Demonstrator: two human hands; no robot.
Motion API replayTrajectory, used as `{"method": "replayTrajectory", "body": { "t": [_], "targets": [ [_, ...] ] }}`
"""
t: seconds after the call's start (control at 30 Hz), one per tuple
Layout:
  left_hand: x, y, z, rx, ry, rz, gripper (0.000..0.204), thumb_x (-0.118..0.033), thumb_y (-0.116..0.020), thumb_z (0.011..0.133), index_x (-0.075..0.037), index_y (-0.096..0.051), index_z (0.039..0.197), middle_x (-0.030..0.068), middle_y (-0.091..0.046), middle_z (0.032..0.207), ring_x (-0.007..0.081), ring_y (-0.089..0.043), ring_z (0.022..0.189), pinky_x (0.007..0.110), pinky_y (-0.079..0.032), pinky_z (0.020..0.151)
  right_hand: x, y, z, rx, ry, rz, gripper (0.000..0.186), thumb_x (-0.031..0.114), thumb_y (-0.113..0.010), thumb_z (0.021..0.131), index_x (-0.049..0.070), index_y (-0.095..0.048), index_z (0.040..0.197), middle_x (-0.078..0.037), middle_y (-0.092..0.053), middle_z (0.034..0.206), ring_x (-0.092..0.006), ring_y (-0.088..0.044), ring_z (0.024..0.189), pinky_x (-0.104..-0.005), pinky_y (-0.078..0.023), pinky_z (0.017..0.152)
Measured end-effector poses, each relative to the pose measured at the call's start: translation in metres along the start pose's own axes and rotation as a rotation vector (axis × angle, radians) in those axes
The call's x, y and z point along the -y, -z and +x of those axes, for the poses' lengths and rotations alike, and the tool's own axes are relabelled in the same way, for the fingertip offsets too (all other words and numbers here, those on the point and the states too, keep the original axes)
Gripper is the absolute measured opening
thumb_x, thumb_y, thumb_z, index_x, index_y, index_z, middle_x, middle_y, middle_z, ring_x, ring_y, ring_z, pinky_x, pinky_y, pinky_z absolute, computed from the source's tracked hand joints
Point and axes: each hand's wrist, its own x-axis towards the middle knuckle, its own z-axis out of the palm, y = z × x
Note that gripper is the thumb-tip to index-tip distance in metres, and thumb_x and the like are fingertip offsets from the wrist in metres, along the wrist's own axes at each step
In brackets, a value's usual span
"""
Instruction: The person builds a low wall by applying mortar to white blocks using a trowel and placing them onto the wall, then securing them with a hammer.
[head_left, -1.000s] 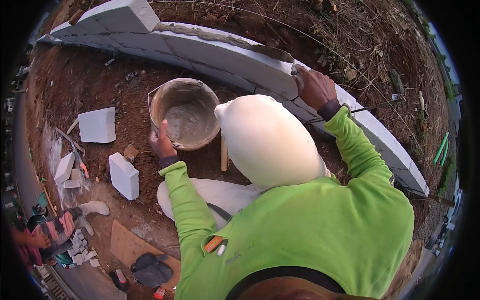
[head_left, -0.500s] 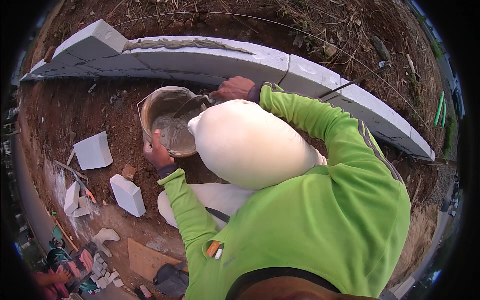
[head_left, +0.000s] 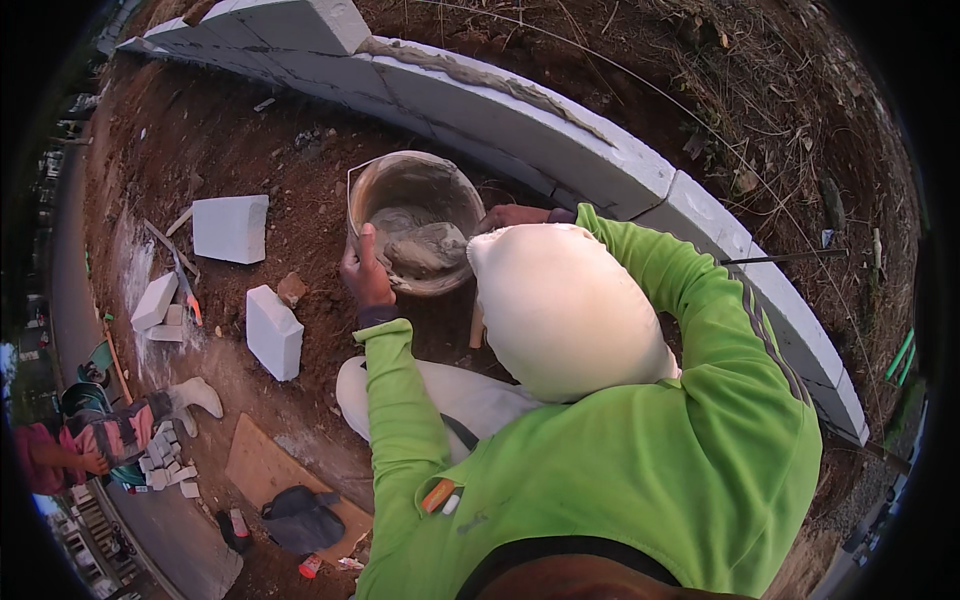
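Between our two hands, on the brown soil [head_left: 230, 155], sits a bucket [head_left: 425, 178] with grey mortar [head_left: 425, 245] in it, a rounded lump showing toward five o'clock. Our left hand [head_left: 368, 270] grips the rim at about eight o'clock, thumb up against the side and the other fingers partly hidden, probably to steady the bucket against tipping. Our right hand [head_left: 515, 217] is by the rim at three o'clock; our knee [head_left: 570, 315], in white cloth, covers part of it, so we cannot tell whether those fingers are closed, or on what.

The bucket stands close to us and to the pale wall [head_left: 470, 130], seemingly so that both are within short reach. A rough strip of mortar lies along the wall's top, out toward one o'clock from the bucket.

For edges, the wall bounds us from eleven o'clock round to four, leaving only a narrow gap beside the bucket at one. Our knee crowds the four o'clock side, and a thin rod [head_left: 785, 257] crosses the wall at three. Room opens over the soil toward ten o'clock; a white block [head_left: 230, 228] lies at nine, a second block [head_left: 274, 333] at eight, and an orange-handled saw [head_left: 190, 300] beyond them.
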Motion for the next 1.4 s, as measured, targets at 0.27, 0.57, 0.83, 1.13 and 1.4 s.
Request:
{"method": "replayTrajectory", "body": {
  "t": [0.27, 0.57, 0.83, 1.13, 1.4],
  "targets": [
    [-0.009, -0.008, 0.001, 0.036, -0.049, 0.054, 0.045, -0.032, -0.070, 0.099, 0.005, -0.069, 0.124, 0.0069, -0.071, 0.114, 0.0143, -0.062, 0.103, 0.030, -0.048, 0.093, -0.053, 0.014, -0.004, 0.156, -0.160, 0.797, 0.035, 0.033, -0.053, 0.107, 0.007, -0.072, 0.120, -0.007, -0.075, 0.109, -0.0192, -0.072, 0.099, -0.0349, -0.054, 0.092],
    [-0.001, 0.008, 0.001, 0.015, 0.058, 0.019, 0.042, -0.028, -0.075, 0.095, 0.005, -0.069, 0.121, 0.0081, -0.070, 0.113, 0.0163, -0.065, 0.102, 0.032, -0.052, 0.091, -0.034, 0.123, -0.122, -0.621, -0.447, 0.105, 0.051, 0.044, -0.059, 0.102, 0.001, -0.067, 0.127, -0.008, -0.065, 0.067, -0.0195, -0.061, 0.051, -0.0348, -0.047, 0.049],
    [-0.004, 0.012, 0.005, 0.021, 0.040, 0.022, 0.045, -0.028, -0.073, 0.096, 0.005, -0.068, 0.126, 0.0095, -0.069, 0.119, 0.0164, -0.066, 0.101, 0.032, -0.053, 0.091, -0.018, 0.110, -0.171, -0.733, -0.509, -0.862, 0.031, 0.035, -0.059, 0.098, 0.014, -0.069, 0.118, -0.020, -0.072, 0.085, -0.0418, -0.070, 0.075, -0.0532, -0.055, 0.068],
    [-0.001, 0.016, 0.003, 0.059, 0.056, 0.045, 0.045, -0.028, -0.072, 0.096, 0.005, -0.067, 0.126, 0.0093, -0.070, 0.118, 0.0162, -0.066, 0.100, 0.032, -0.053, 0.090, -0.025, 0.087, -0.213, -0.756, -0.601, -0.906, 0.039, 0.038, -0.063, 0.097, 0.011, -0.069, 0.125, -0.018, -0.073, 0.089, -0.0383, -0.070, 0.076, -0.0492, -0.055, 0.066],
    [-0.004, 0.015, -0.002, 0.085, 0.035, 0.010, 0.042, -0.026, -0.072, 0.096, 0.004, -0.067, 0.126, 0.0091, -0.070, 0.118, 0.0156, -0.065, 0.101, 0.030, -0.052, 0.090, -0.038, 0.080, -0.223, -0.857, -0.510, -0.854, 0.042, 0.036, -0.065, 0.096, 0.011, -0.066, 0.130, -0.017, -0.073, 0.091, -0.0377, -0.071, 0.079, -0.0471, -0.055, 0.069]
  ]
}}
